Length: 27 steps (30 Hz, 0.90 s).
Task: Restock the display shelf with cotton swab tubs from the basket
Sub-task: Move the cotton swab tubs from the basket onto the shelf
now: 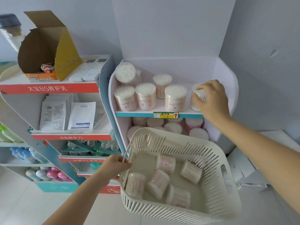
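Head view: tub going onto the top shelf, right end.
Right hand (212, 98) fingers clasp a cotton swab tub (198, 99) from above at the display shelf (134, 114) front right corner. Best set upright, level with the front row, before letting go. Left hand (116, 166) fingers grip the basket (219, 168) rim. Inside, five spare tubs (165, 164) lie on their sides.

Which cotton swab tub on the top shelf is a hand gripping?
The rightmost tub, at the front: the right hand grips its top; the others are untouched.
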Each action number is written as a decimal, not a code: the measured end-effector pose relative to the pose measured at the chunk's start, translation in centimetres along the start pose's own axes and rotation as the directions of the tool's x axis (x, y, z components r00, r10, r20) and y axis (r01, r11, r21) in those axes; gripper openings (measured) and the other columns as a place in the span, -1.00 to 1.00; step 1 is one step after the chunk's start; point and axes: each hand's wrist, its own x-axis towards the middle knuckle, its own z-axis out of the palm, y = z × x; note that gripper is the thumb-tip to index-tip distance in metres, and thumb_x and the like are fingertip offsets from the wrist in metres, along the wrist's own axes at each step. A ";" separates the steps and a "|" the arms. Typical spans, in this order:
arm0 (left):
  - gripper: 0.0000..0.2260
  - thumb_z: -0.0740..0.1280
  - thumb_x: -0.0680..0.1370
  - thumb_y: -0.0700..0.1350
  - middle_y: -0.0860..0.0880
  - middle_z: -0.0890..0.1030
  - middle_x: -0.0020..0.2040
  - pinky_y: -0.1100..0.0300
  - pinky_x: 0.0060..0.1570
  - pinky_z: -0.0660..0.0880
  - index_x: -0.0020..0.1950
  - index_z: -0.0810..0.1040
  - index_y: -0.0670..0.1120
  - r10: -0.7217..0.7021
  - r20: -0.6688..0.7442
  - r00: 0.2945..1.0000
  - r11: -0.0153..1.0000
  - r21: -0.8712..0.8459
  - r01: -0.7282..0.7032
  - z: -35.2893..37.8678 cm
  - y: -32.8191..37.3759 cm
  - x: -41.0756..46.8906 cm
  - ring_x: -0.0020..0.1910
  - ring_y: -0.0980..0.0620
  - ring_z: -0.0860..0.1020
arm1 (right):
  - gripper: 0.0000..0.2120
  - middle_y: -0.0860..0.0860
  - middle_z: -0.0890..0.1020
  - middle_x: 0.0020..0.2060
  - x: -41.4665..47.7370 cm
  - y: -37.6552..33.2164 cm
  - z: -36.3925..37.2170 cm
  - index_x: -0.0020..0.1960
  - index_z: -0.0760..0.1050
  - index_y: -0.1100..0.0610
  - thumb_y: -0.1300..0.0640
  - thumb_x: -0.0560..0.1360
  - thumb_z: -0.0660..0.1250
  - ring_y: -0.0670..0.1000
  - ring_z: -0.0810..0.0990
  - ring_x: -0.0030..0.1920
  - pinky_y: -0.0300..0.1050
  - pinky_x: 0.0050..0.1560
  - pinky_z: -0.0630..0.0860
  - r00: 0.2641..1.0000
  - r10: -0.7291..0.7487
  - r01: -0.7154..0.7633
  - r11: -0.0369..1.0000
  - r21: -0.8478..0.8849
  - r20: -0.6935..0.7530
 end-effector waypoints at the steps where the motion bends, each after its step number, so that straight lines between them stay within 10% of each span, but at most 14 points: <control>1: -0.84 0.39 0.48 -0.19 -0.15 0.54 -0.24 0.22 -0.43 0.52 -0.04 0.56 -0.28 0.007 0.003 1.000 1.000 0.003 -0.007 0.1 0.0 0.0 -0.34 -0.02 0.54 | -0.85 0.07 0.54 -0.10 -2.1 -1.0 0.0 -0.06 0.57 0.20 0.12 0.47 0.35 0.05 0.48 -0.08 -0.09 -0.16 0.40 0.991 -0.133 0.132 0.989 0.062 0.007; 4: -0.84 0.40 0.48 -0.20 -0.15 0.55 -0.24 0.22 -0.43 0.52 -0.04 0.55 -0.28 0.018 0.017 1.000 1.000 -0.002 -0.018 0.3 0.2 0.0 -0.34 -0.02 0.54 | -0.85 -0.06 0.50 -0.23 -8.9 -3.1 1.9 -0.13 0.54 0.13 0.04 0.45 0.34 -0.02 0.48 -0.21 -0.11 -0.25 0.40 0.793 -0.264 0.226 0.964 0.137 0.549; 6: -0.84 0.40 0.48 -0.21 -0.16 0.56 -0.22 0.16 -0.38 0.57 -0.03 0.55 -0.28 0.019 0.029 0.999 1.000 -0.017 -0.018 0.3 0.4 -0.2 -0.30 -0.05 0.56 | -0.63 -0.01 0.56 0.01 -12.4 -3.2 3.8 0.13 0.52 0.09 -0.10 0.42 0.37 0.02 0.54 -0.01 -0.06 -0.02 0.51 0.410 -0.045 0.136 0.991 -0.012 0.911; 9: -0.85 0.39 0.48 -0.22 -0.17 0.56 -0.23 0.11 -0.31 0.61 -0.04 0.54 -0.29 0.017 0.042 0.999 0.998 -0.055 -0.014 -0.1 0.4 -0.5 -0.29 -0.07 0.56 | -0.21 0.06 0.41 0.36 -16.9 -2.1 6.3 0.47 0.23 0.06 -0.21 0.37 0.42 0.12 0.44 0.30 0.02 0.29 0.40 -0.075 0.233 0.234 0.949 -0.210 0.970; 17: -0.85 0.39 0.49 -0.23 -0.15 0.56 -0.27 0.21 -0.42 0.52 -0.03 0.53 -0.30 0.051 0.058 0.997 0.984 -0.172 -0.040 -1.1 0.2 -1.9 -0.37 -0.02 0.55 | 0.12 0.08 0.35 0.38 -20.2 1.4 7.7 0.55 -0.16 -0.02 -0.16 0.26 0.51 0.12 0.44 0.28 -0.02 0.25 0.44 0.087 0.299 0.175 0.935 -0.310 0.950; 23: -0.82 0.40 0.48 -0.22 -0.16 0.58 -0.25 0.21 -0.42 0.52 0.00 0.53 -0.31 0.081 0.035 0.996 0.983 -0.169 -0.074 -1.9 -0.1 -2.4 -0.38 -0.02 0.56 | -0.12 0.01 0.50 0.18 -20.3 1.3 7.3 0.43 0.17 -0.01 -0.16 0.22 0.47 0.04 0.51 0.13 -0.12 0.06 0.47 0.231 0.187 0.115 0.969 -0.217 0.955; 27: -0.84 0.40 0.48 -0.23 -0.19 0.60 -0.21 0.15 -0.36 0.56 0.00 0.55 -0.29 0.079 0.030 0.996 0.985 -0.156 -0.073 -2.4 -0.1 -2.2 -0.33 -0.07 0.59 | -0.42 -0.08 0.57 0.00 -17.1 1.4 5.2 0.14 0.41 -0.01 -0.13 0.21 0.53 -0.05 0.57 -0.01 -0.21 -0.03 0.51 0.271 0.188 -0.202 0.970 -0.135 0.944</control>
